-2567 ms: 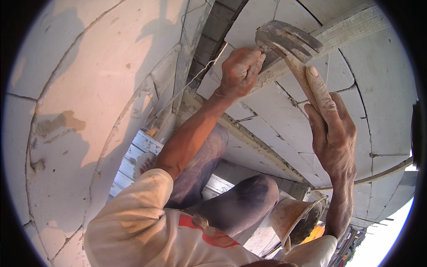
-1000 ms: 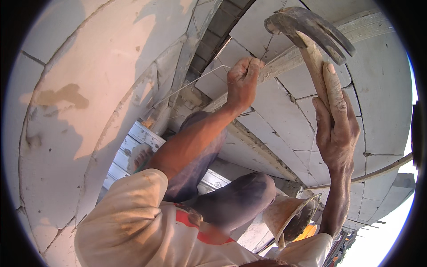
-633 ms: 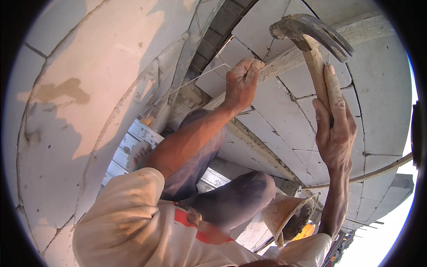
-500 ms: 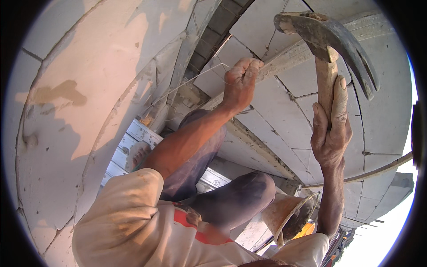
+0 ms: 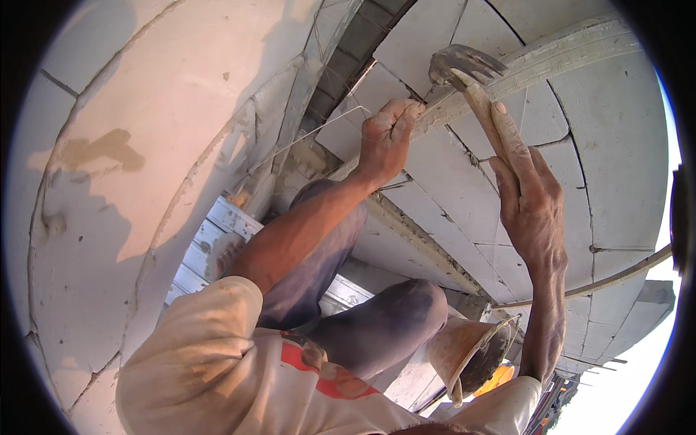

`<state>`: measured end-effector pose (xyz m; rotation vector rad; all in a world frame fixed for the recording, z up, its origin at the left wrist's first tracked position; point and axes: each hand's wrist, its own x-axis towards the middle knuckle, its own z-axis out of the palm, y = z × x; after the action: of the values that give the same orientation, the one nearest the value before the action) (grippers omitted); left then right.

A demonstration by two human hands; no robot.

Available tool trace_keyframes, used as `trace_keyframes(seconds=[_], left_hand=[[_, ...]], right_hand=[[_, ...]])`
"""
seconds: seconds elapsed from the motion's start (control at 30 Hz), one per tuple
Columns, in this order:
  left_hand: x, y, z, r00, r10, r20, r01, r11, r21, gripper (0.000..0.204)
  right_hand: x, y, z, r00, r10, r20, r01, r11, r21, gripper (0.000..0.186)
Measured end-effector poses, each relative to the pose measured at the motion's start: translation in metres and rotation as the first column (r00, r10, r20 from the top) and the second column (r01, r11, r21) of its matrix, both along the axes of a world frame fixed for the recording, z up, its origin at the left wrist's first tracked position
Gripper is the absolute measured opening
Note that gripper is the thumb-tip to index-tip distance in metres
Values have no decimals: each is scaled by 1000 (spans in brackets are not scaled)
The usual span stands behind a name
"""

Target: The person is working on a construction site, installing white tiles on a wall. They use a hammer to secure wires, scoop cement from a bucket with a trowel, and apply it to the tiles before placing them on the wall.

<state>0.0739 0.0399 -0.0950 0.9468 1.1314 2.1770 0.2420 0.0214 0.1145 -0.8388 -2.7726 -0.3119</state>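
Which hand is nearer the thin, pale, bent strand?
Left. The left hand is beside the strand, near its upper end; the right hand is farther right, gripping the dark, wooden-handled claw hammer.

Above the right hand (image 5: 535, 196), the hammer (image 5: 478, 105) has a dark grey head (image 5: 467, 59) and tan handle (image 5: 486, 118); below the hand, the bucket (image 5: 458, 346) is blotchy brown, perhaps orange-tinged.
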Motion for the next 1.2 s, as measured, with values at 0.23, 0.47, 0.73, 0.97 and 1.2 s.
trace_keyframes(seconds=[0.23, 0.47, 0.73, 0.97, 1.2], left_hand=[[-6, -5, -5, 1000, -20, 17, 20, 999, -30, 33], [-6, -1, -13, 998, 37, -44, -37, 999, 3, 33], [-5, -2, -11, 999, 13, -52, -14, 1000, -24, 32], [-5, -2, -10, 999, 10, -31, -10, 1000, -11, 31], [-4, 4, -14, 992, 103, -75, -98, 993, 58, 29]], right_hand=[[-13, -5, -6, 994, -69, 89, 65, 997, 44, 53], [-9, -4, -16, 946, 188, -265, -168, 981, 97, 49], [-6, -7, -5, 996, 64, -70, -58, 995, 77, 39], [-14, -3, -4, 968, -160, 191, 152, 987, 55, 60], [-7, -2, -25, 999, -12, -48, 17, 994, 103, 49]])
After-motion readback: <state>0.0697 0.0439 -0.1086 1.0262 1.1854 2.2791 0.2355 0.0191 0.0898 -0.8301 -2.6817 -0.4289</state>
